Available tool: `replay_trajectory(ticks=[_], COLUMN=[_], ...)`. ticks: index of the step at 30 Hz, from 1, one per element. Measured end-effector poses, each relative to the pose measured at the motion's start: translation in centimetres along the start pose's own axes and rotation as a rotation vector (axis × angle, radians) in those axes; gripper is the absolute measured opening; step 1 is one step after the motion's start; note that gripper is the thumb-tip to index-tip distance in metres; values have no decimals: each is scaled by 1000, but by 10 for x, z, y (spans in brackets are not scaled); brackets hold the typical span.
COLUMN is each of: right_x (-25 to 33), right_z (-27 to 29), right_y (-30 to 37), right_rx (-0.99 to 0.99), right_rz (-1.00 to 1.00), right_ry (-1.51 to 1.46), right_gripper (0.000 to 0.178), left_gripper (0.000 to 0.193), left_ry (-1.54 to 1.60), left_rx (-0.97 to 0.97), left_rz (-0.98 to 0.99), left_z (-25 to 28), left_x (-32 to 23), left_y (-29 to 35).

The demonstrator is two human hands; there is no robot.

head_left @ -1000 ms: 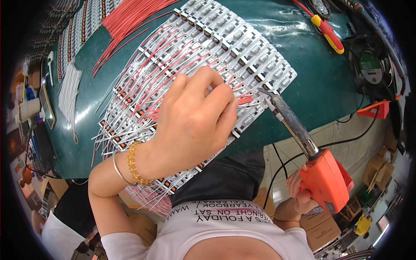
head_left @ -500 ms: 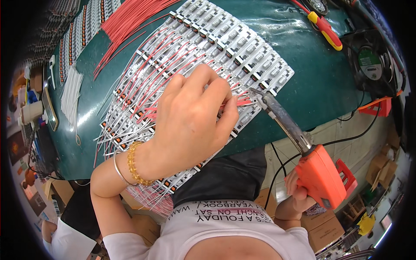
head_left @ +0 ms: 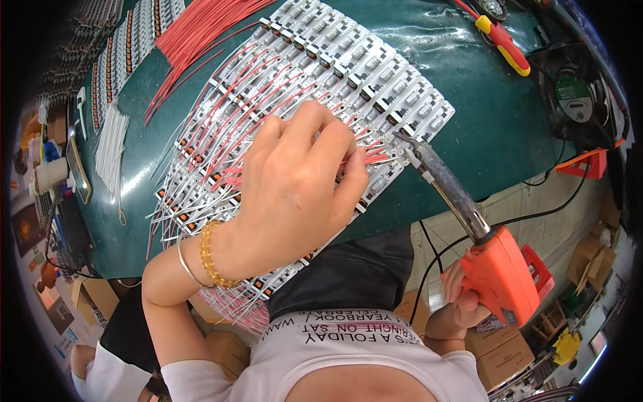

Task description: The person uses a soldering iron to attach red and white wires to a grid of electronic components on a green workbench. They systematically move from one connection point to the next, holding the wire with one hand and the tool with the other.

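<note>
My left hand (head_left: 295, 177) is closed over the sheet of small white circuit boards (head_left: 385, 77), its fingers pinching a bundle of red wires (head_left: 378, 159) whose ends stick out to the right. Thin red and white wires (head_left: 228, 137) run across the sheet's left half, many lying along its rows of parts. Lower right, my right hand (head_left: 462, 298) wraps round the red handle of a soldering gun (head_left: 499, 271). The gun's dark tip points up and left, just over the boards near the wire ends; whether it touches them I cannot tell.
The green table (head_left: 469, 147) also bears loose red wires (head_left: 201, 33), white wires (head_left: 111, 144), a red-and-yellow screwdriver (head_left: 502, 45) and a black fan (head_left: 574, 97). A black cable (head_left: 536, 216) hangs past the table's edge. Cardboard boxes (head_left: 499, 355) stand below; another person (head_left: 110, 368) is at lower left.
The soldering gun's tip has shifted slightly to the right. My left hand stays in nearly the same place, still closed on the red wires.
</note>
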State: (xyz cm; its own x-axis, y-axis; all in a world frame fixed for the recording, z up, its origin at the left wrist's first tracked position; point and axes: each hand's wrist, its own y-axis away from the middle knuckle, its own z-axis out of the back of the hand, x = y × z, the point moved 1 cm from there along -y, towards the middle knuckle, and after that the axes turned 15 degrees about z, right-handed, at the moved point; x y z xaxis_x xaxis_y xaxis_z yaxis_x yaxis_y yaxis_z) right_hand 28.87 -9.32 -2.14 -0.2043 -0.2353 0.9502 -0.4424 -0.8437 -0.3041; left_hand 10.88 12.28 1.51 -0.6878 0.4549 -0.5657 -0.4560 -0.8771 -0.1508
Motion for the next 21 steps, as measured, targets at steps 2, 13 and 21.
replay_trajectory(ticks=[2,13,21], right_x=[1,17,21], right_z=[-2,-2,8], right_y=[-5,-12,-6], right_rx=[34,39,27], right_rz=[28,-46,-209], right_ry=[-34,-109,12], right_gripper=[77,79,61], left_gripper=[11,9,11], left_ry=[3,193,120], left_rx=[-7,78,41], left_rz=[-7,-37,-45], left_z=[0,-1,-4], left_x=[1,-3,-3], left_y=[1,4,5])
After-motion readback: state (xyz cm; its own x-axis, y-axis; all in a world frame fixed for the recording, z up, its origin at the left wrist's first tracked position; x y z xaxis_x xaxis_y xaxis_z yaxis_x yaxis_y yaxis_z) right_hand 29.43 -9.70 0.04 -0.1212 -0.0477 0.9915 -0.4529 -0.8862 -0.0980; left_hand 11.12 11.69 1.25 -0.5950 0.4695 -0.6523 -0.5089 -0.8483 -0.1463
